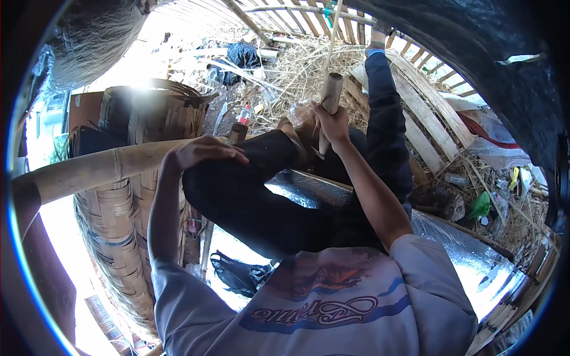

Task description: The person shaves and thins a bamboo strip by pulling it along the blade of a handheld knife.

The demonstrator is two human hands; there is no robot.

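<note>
My left hand (205, 152) lies over my bent knee, its fingers stretched out and holding nothing. Beside that knee a thick bamboo pole (107, 168) runs out to the left. In front of me my right hand (333, 123) is closed around a short, thick wooden piece (331, 92) that stands almost upright. Its lower end reaches down between my legs, where a small pale tip shows. A thin light-coloured strip (334, 37) rises behind its top; I cannot tell whether the two are joined.
Woven bamboo matting (116, 237) is rolled at the left. I sit on a silvery surface (460, 252), with a black plastic bag (237, 274) by my hip. Straw (297, 62), a plastic bottle (244, 114) and wooden slats (430, 121) lie ahead. Dark sheeting (475, 35) hangs at the upper right.
</note>
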